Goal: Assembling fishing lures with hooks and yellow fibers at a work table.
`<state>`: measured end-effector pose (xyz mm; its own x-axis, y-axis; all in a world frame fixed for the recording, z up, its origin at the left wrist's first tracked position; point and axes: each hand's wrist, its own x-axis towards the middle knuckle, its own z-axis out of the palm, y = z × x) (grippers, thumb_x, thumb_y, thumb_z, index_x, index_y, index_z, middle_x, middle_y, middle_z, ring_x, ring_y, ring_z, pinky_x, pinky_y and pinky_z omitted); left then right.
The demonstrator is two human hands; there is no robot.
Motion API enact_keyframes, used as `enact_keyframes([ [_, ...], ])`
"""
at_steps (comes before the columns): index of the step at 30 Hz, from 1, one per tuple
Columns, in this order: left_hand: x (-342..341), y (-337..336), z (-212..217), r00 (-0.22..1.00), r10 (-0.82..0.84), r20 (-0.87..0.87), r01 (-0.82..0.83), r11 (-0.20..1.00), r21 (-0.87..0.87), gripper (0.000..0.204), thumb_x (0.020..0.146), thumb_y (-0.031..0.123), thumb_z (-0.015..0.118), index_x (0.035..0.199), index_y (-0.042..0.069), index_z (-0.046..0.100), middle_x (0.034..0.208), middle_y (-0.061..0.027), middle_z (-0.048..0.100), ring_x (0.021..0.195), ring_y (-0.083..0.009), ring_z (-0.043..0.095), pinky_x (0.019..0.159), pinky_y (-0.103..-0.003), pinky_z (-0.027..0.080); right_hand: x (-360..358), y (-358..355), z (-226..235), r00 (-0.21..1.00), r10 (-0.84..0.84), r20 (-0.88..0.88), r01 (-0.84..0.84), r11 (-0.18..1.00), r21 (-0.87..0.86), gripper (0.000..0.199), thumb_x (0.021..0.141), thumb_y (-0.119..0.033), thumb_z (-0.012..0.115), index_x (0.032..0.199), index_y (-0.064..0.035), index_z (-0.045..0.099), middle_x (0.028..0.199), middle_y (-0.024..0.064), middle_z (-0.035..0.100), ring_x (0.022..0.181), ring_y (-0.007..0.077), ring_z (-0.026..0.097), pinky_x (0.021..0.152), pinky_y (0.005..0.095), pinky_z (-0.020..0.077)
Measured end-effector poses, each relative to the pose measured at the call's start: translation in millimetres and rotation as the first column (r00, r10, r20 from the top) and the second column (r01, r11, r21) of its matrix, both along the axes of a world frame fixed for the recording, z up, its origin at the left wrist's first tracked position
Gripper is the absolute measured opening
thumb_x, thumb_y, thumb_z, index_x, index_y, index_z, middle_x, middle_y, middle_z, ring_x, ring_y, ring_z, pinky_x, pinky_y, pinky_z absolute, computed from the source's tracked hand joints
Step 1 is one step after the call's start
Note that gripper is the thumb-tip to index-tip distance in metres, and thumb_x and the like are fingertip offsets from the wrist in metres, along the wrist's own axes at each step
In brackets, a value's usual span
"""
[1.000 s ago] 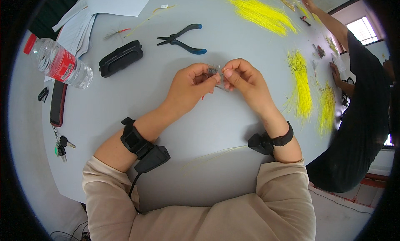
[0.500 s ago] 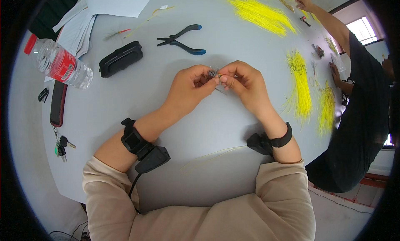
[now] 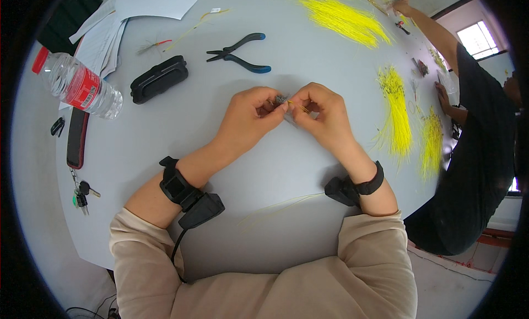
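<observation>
Above the middle of the table my two hands meet, fingertips nearly touching. My left hand [image 3: 249, 108] is closed in a pinch around a small bundle of thin grey pieces [image 3: 281, 99], which looks like wires; its lower part is hidden by the fingers. Between thumb and forefinger, my right hand [image 3: 326, 110] grips a thin yellow strand [image 3: 290, 102] beside that bundle. Whether strand and bundle are joined cannot be made out. Black-and-blue pliers [image 3: 238, 53] lie spread open on the table just beyond my hands.
A black case [image 3: 159, 79], a water bottle [image 3: 82, 88], papers [image 3: 157, 3] and keys [image 3: 82, 196] lie to the left. Yellow strand bundles [image 3: 394, 112] are spread far and right. At the right edge a co-worker's arm [image 3: 432, 32] reaches over the table.
My right fingers have shifted slightly and drawn a little apart from my left fingertips, so more of the yellow strand shows. The left hand stays nearly still.
</observation>
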<state>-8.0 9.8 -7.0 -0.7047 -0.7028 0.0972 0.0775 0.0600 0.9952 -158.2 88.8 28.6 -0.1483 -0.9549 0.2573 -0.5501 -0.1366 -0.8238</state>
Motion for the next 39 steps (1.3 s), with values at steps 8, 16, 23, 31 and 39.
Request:
enact_keyframes([
  [8,1.0,-3.6,0.0,0.994,-0.026,0.105,0.034,0.996,-0.077,0.006,0.081,0.004,0.06,0.08,0.0,0.056,0.069,0.0036,0.055,0.061,-0.0009,0.047,0.054,-0.016,0.037,-7.4,-1.6,1.2,0.998,-0.044,-0.038,0.044,0.999,0.012,0.011,0.064,0.001,0.062,0.072,0.0003,0.054,0.064,0.0049,0.053,0.057,0.0091,0.048,0.053,0.0223,0.0424],
  [16,-0.6,-5.1,1.4,0.995,-0.046,0.092,0.048,0.998,-0.028,0.011,0.079,0.004,0.062,0.074,0.002,0.052,0.067,0.0035,0.053,0.062,-0.0015,0.047,0.055,-0.017,0.037,-14.1,0.6,7.2,0.999,-0.049,0.011,0.048,0.996,0.076,0.01,0.064,0.001,0.062,0.071,0.0008,0.055,0.063,0.0017,0.052,0.058,0.0068,0.046,0.054,0.0208,0.0409],
  [23,-0.9,-4.1,5.4,0.994,-0.061,0.095,0.062,0.998,0.0,0.016,0.079,0.003,0.063,0.071,0.003,0.05,0.066,0.0037,0.051,0.061,-0.0012,0.046,0.054,-0.017,0.036,-16.2,5.4,15.5,1.0,-0.025,0.009,0.024,0.995,0.102,0.009,0.065,0.001,0.062,0.072,0.0009,0.056,0.062,0.0006,0.05,0.058,0.0057,0.045,0.054,0.0202,0.0397],
  [31,-1.3,-1.1,7.2,0.993,-0.11,0.042,0.11,0.994,0.02,0.016,0.079,0.003,0.063,0.07,0.003,0.05,0.065,0.0042,0.05,0.06,-0.0012,0.045,0.053,-0.017,0.036,-18.6,12.6,19.7,0.999,-0.044,-0.019,0.046,0.99,0.136,0.009,0.065,0.0,0.062,0.071,0.0009,0.056,0.061,0.0005,0.05,0.057,0.0058,0.045,0.054,0.0204,0.0397],
  [39,-1.8,1.9,4.8,0.989,-0.148,0.0,0.148,0.988,0.043,0.018,0.079,0.001,0.063,0.069,0.004,0.048,0.066,0.0041,0.05,0.059,-0.0014,0.046,0.053,-0.017,0.037,-19.8,18.6,22.1,0.998,-0.05,-0.048,0.057,0.988,0.143,0.01,0.064,0.0,0.062,0.071,0.001,0.056,0.062,0.0013,0.051,0.057,0.0068,0.046,0.054,0.0212,0.0402],
])
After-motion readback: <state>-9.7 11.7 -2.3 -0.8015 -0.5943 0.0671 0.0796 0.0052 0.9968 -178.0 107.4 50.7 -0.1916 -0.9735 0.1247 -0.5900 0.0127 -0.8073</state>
